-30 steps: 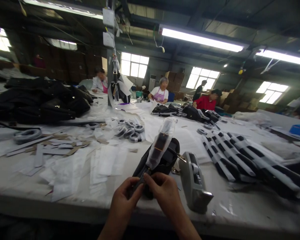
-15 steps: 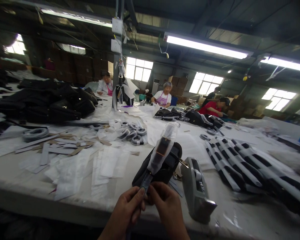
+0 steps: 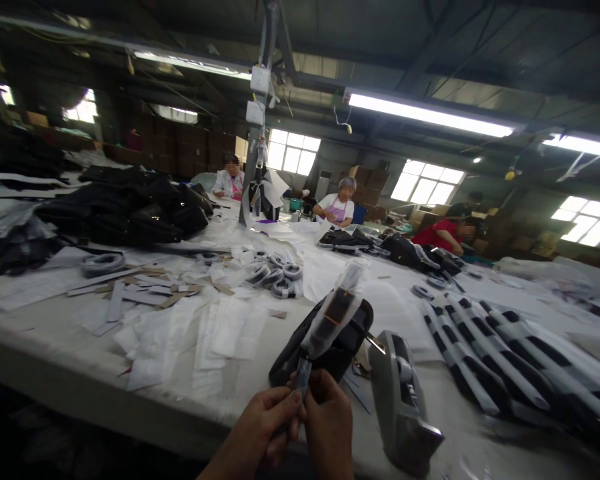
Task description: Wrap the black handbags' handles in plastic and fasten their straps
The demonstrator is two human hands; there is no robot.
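Note:
A dark bag strap (image 3: 303, 375) runs up from my fingers, its near part covered in clear film. A translucent white sleeve (image 3: 325, 330) covers its far end, and a brown buckle-like part shows through. My left hand (image 3: 267, 420) pinches the strap between thumb and fingers. Closed around the same spot from the right is my right hand (image 3: 329, 410), its fingertips partly hidden. Just beyond lies a black bag (image 3: 356, 330) with a metal zipper pull (image 3: 375, 343). A grey tape dispenser (image 3: 405, 407) stands to the right of my right hand.
White sheets (image 3: 225, 333), card strips (image 3: 153, 290) and wrapped strap coils (image 3: 280, 273) lie to the left. A black bag pile (image 3: 130, 207) is farther back. Several wrapped black pieces (image 3: 500, 353) lie right. Co-workers (image 3: 334, 207) sit across the table.
The view has shifted, so the scene sits farther right and slightly lower. My right hand has drawn in closer to the left at the strap, with its fingers more upright.

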